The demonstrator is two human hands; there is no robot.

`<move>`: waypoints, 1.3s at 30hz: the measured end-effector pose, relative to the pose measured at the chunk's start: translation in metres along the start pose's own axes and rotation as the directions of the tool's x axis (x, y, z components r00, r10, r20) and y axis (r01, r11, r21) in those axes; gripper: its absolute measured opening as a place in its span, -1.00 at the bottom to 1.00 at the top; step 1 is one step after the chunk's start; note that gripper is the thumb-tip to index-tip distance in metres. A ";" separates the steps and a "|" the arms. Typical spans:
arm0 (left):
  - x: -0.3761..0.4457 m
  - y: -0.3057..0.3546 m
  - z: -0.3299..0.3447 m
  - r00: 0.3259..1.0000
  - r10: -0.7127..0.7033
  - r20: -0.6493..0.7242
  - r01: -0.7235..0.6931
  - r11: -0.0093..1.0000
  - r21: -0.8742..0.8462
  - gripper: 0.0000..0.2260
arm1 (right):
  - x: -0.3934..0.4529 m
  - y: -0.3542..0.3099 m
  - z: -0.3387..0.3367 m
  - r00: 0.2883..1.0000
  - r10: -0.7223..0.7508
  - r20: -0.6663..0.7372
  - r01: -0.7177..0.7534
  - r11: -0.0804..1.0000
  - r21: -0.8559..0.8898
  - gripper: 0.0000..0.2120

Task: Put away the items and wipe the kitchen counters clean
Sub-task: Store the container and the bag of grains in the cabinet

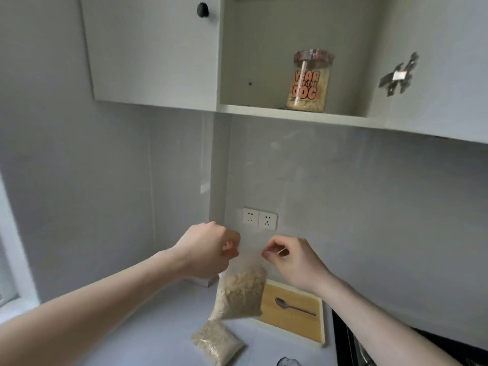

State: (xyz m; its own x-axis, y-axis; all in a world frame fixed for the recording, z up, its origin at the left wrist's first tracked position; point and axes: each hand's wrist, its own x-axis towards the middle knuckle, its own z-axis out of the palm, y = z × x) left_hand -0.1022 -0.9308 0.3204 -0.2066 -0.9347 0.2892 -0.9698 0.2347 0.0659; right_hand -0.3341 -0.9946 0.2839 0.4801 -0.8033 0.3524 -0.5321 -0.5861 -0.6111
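Both forearms enter from the bottom edge and meet over the counter (163, 318). The left hand (208, 249) and the right hand (293, 262) each pinch one side of the top edge of a clear bag (239, 294), fingers closed narrowly on the plastic. The bag hangs in the air above the counter, part filled with pale grain or flakes; its upper portion is empty film stretched between the two hands. Judged from the grip, the step in hand is sealing or opening the bag mouth; which of the two cannot be told.

Status of the task:

- Put away: one jar (309, 83), lettered and filled with similar pale contents, stands on the lower shelf of the open cupboard (290, 113).
- Not put away: the bag in the hands; a second, flatter bag (216, 344) lying on the counter just below it; a spoon (293, 306) resting on a wooden board (293, 315) near the wall; a small white object partly hidden behind the left wrist.
- Wiping: no cloth is in view, so it appears not yet begun.

Overall judgement: early stage, most of the work remaining.
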 end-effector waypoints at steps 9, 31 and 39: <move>0.011 0.016 -0.125 0.974 0.009 -0.225 -0.023 0.998 -0.061 -0.86 | 0.034 -0.108 -0.072 0.936 -0.235 -0.264 0.221 0.972 -0.080 -0.91; 0.070 0.036 -0.282 0.900 0.101 -0.424 -0.127 0.991 -0.032 -0.82 | 0.085 -0.193 -0.186 0.768 -0.274 -0.578 0.248 0.961 -0.125 -0.89; 0.101 0.039 -0.319 0.844 0.015 -0.537 -0.045 0.998 -0.041 -0.84 | 0.118 -0.213 -0.212 0.682 -0.201 -0.703 0.203 0.976 -0.082 -0.86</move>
State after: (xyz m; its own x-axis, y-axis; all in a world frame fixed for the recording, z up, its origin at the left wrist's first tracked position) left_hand -0.1196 -0.9310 0.6568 -0.1197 -0.6417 0.7576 -0.9534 0.2871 0.0925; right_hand -0.3123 -0.9865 0.6063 -0.0553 -0.5046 0.8616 -0.4786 -0.7439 -0.4664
